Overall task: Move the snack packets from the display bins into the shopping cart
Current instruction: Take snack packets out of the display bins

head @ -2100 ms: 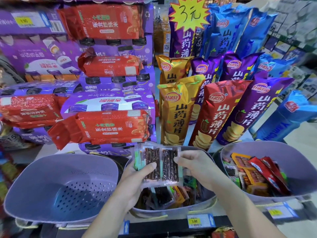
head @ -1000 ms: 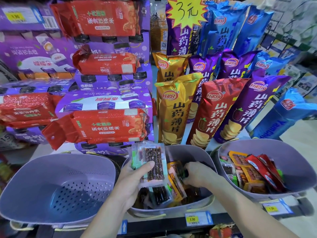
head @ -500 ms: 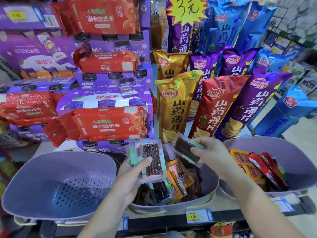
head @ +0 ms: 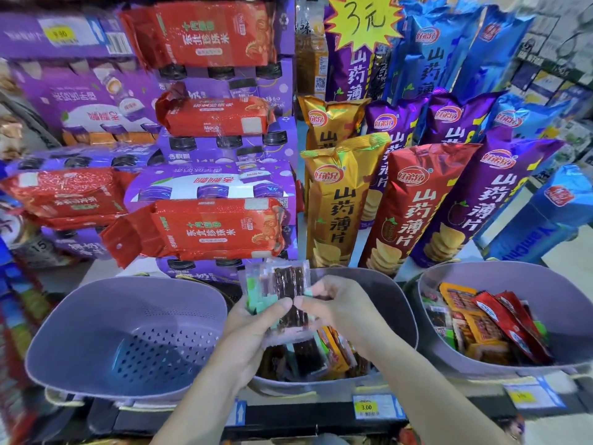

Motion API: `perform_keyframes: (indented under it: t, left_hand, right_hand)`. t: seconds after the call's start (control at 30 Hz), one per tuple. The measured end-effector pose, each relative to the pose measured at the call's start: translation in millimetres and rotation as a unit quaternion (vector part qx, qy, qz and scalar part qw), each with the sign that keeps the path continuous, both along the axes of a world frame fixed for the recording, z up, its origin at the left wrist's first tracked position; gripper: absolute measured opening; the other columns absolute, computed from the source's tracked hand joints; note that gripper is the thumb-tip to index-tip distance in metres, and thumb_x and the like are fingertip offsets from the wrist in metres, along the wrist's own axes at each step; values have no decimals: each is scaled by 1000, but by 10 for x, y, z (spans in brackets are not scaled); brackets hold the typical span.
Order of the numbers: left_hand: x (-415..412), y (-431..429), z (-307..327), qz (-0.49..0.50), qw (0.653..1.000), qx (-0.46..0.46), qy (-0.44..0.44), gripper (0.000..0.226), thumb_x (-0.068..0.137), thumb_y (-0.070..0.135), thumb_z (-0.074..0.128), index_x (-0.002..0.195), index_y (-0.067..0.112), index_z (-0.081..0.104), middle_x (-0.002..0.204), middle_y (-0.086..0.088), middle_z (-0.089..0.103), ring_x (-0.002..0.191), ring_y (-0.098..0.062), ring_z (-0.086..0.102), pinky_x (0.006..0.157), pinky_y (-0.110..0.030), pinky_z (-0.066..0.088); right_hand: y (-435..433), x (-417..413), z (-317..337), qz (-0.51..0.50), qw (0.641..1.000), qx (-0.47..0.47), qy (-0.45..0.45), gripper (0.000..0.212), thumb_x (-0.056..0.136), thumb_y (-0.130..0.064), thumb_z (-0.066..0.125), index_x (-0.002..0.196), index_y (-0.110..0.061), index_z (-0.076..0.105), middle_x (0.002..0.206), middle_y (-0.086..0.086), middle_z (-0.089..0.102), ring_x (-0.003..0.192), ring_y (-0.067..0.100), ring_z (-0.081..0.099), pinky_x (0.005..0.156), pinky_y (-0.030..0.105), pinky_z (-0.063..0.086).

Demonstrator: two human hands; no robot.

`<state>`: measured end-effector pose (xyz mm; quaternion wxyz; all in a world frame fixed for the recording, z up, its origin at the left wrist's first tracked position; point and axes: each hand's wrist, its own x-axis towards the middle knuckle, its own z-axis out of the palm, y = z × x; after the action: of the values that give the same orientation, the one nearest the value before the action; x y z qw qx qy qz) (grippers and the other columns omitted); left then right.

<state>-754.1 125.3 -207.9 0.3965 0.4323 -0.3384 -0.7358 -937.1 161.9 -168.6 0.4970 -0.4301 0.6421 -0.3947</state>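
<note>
Delta vs half a second ago: the right hand (head: 340, 305) has swung left from over the middle bin and met the left, and the packet it carried now sits on the front of the packet stack (head: 287, 282). The left hand has barely shifted.

Left to right:
- left bin (head: 96, 316): perforated floor showing, no packets visible in it.
- left hand (head: 253, 319): wrapped round the stack from the lower left, thumb across the front face, fingers behind. Firm hold.
- packet stack: clear sleeves with dark sticks, green edges fanned out to the left. Long axis upright with a slight tilt, and it hangs above the middle bin's rear-left part.
- right hand: pinches the stack's right edge, thumb tip almost touching the left thumb. Both hands are on the same bundle.
- middle bin (head: 390, 293): loose packets (head: 333, 350) lie directly below the hands, dark and orange ones mixed, piled at angles.
- right bin (head: 564, 297): red and orange packets (head: 500, 319), untouched, well apart from either hand.

Key relation: the remaining stock lies straight below the grip and slightly right, so the right hand is the nearer picker while the left acts as holder. My read is that the right lets go and dips down again, or both hands carry the bundle off.

The shopping cart isn't in view, so I can't tell which way the carry goes. Nothing is in the cart yet as far as this shows. Task looks early: two bins hold stock.
</note>
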Motion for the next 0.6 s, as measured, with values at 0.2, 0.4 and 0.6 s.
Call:
perform_keyframes:
  t: [0.2,0.4,0.6]
  left_hand:
    - [204,-126,28,76,997,-7,-13,70,55,23,93,119,6,72,115,-18,79,96,-28,78,72,-34,64]
    - [381,-165,44,101,995,-12,1,55,66,17,86,118,8,71,105,-10,82,88,-18,80,66,-28,63]
    - [394,-138,72,95,995,-7,21,50,69,13,84,117,8,70,106,-11,82,88,-19,81,64,-27,63]
  right_hand:
    - [-158,-212,-147,30,995,42,84,30,87,-53,75,84,-23,75,78,-1,76,66,8,72,79,34,64]
    - [-182,-72,-571,187,906,173,338,51,83,-68,71,105,-22,69,88,-4,74,76,12,69,72,29,57]
    - [-230,49,-677,241,850,190,427,42,82,-53,79,92,-18,58,89,1,67,84,21,67,65,29,49]
